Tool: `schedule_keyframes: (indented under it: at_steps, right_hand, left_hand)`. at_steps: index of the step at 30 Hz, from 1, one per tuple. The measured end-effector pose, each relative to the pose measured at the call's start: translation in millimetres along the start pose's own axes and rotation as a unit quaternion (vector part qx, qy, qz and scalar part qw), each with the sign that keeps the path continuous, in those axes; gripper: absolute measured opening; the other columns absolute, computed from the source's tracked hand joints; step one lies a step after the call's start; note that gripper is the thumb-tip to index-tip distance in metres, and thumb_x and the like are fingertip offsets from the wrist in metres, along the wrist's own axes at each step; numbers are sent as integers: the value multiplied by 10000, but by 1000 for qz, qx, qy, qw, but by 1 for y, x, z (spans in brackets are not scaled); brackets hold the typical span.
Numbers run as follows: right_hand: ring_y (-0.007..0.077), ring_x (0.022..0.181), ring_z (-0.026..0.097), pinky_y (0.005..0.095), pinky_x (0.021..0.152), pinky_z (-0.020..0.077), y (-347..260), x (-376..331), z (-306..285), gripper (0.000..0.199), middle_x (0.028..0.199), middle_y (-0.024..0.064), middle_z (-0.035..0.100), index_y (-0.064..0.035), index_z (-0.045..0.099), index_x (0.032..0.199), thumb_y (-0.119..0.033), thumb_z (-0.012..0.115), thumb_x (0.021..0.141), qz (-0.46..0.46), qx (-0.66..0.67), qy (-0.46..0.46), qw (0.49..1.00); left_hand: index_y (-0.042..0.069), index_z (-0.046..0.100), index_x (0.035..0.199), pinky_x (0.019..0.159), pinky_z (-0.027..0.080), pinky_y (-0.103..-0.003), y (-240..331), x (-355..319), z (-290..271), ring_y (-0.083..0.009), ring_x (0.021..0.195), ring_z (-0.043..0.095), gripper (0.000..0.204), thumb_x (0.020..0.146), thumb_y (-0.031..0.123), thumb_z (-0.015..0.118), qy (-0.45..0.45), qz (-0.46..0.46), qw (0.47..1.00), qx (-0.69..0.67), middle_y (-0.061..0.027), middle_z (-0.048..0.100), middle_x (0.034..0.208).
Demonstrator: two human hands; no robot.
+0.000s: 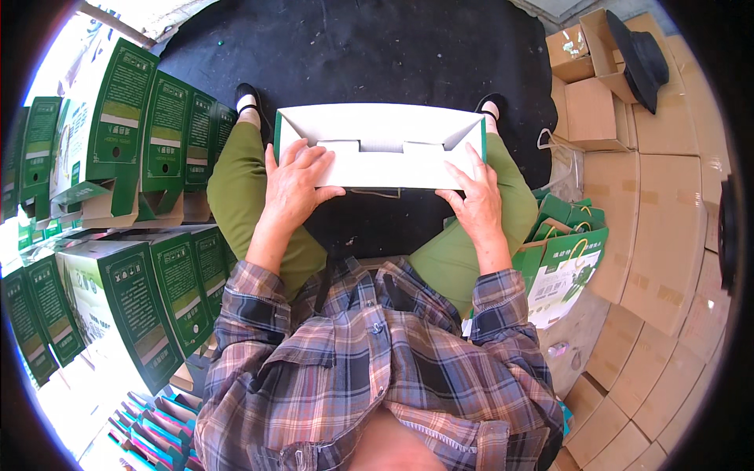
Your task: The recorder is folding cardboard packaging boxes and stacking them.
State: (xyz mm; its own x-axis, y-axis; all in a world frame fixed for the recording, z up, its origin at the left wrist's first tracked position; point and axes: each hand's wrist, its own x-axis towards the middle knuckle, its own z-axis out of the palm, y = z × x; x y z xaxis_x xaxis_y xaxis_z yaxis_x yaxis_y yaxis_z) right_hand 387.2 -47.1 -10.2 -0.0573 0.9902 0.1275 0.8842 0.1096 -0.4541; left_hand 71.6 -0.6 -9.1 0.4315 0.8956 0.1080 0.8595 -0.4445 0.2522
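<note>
A cardboard box [377, 171], white inside and green on its outer ends, is held across my knees. Its long upper side is open, and two short flaps are folded inward behind the near panel. My left hand [297, 179] grips the near left corner, fingers over the white panel and thumb along its lower edge. At the near right corner my right hand [476, 192] does the same, with its fingers over the panel and its thumb below. The box's underside is hidden.
Printed green boxes [169, 141] stand in rows at my left. Green gift bags [561, 267] with cord handles are beside my right knee. Brown cartons [667, 235] are stacked at the right, with a black hat [636, 63] on top. Black sheeting [361, 55] covers the floor ahead.
</note>
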Motion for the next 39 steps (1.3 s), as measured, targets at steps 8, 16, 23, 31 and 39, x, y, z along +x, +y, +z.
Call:
schedule_keyframes:
  at_steps: [8,16,23,31,39]
  right_hand:
    - [366,1155,487,428,962,458,0,0,2,513,1443,103,414,-171,673,1167,-212,815,675,0,4,10,1000]
    - [338,1204,490,409,981,442,11,-4,-4,530,1434,165,413,-122,557,1305,-204,726,809,2,81,66,995]
    - [184,970,622,310,859,487,69,39,15,451,1165,145,633,43,531,1274,-305,499,989,278,375,53,883]
    - [213,927,649,331,798,528,99,34,72,386,1105,128,647,20,579,1193,-277,480,968,400,620,11,675]
    - [196,963,644,297,823,521,62,56,12,356,1123,109,646,-25,593,1201,-295,484,998,231,783,39,576]
  left_hand:
    - [149,629,1194,990,307,-571,2,1,-1,-267,1226,453,617,689,491,720,3,-12,1000,6,-26,577,1226]
    - [109,586,1264,984,359,-487,2,-5,-4,-310,1191,453,624,740,416,727,70,-19,996,-43,-107,541,1213]
    - [43,474,1371,976,408,-311,-65,12,31,-211,1189,515,498,1000,375,455,152,-345,758,-533,-110,530,1325]
    - [23,471,1359,968,444,-315,-76,12,63,-200,1164,556,727,957,618,357,-27,-398,595,-697,-94,559,1311]
    - [9,439,1367,1048,382,-388,-88,1,35,-256,1235,477,533,1013,404,396,169,-187,506,-825,-144,492,1352]
